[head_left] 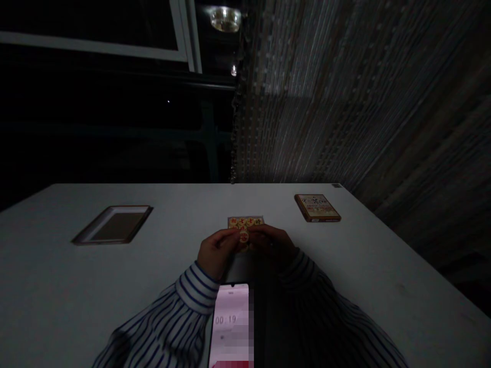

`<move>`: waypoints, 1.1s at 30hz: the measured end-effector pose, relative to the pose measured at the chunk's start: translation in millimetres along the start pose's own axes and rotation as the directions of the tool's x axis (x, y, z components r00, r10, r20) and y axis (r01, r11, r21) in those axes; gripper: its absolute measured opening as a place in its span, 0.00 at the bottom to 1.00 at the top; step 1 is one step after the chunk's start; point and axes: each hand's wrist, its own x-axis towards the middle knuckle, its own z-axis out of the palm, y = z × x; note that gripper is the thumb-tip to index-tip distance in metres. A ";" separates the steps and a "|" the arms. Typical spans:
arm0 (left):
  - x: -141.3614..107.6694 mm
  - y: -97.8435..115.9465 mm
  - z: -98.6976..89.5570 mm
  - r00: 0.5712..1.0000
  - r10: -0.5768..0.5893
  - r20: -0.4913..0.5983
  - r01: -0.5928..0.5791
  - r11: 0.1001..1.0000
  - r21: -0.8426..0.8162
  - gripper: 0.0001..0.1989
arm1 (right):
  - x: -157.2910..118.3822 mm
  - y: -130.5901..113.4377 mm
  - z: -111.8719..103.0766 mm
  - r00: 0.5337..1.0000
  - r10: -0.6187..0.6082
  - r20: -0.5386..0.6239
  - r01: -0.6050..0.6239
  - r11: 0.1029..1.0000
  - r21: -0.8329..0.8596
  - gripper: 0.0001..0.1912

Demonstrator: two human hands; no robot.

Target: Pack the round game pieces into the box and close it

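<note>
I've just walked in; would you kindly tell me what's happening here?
A person's left hand and right hand meet at a small round yellowish game piece, before a rectangular set of similar pieces; dimness hides their exact grip. On the white table, a shallow brown-edged rectangular box lies left, a flat printed brown box right. A rectangular phone, screen lit pinkish, reads 00:19.

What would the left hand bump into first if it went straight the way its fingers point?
Probably the round game piece beside the left hand, then the right hand beyond it; depth is unclear in this dim picture.
</note>
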 end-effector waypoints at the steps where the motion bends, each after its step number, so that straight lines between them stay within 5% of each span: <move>1: -0.1 0.0 0.3 1.000 -0.002 0.000 0.002 1.000 -0.010 0.12 | 0.0 -0.2 -0.2 1.000 0.000 0.003 0.000 1.000 0.003 0.13; 24: -1.8 2.6 2.0 0.999 -0.020 0.027 0.020 1.000 -0.013 0.15 | -0.2 2.7 3.7 0.999 0.041 0.011 -0.042 0.987 0.157 0.14; 33: -1.0 1.1 0.3 0.999 0.003 0.049 -0.005 0.999 0.033 0.13 | -0.4 -1.4 -0.1 1.000 0.015 0.005 -0.015 0.997 0.076 0.14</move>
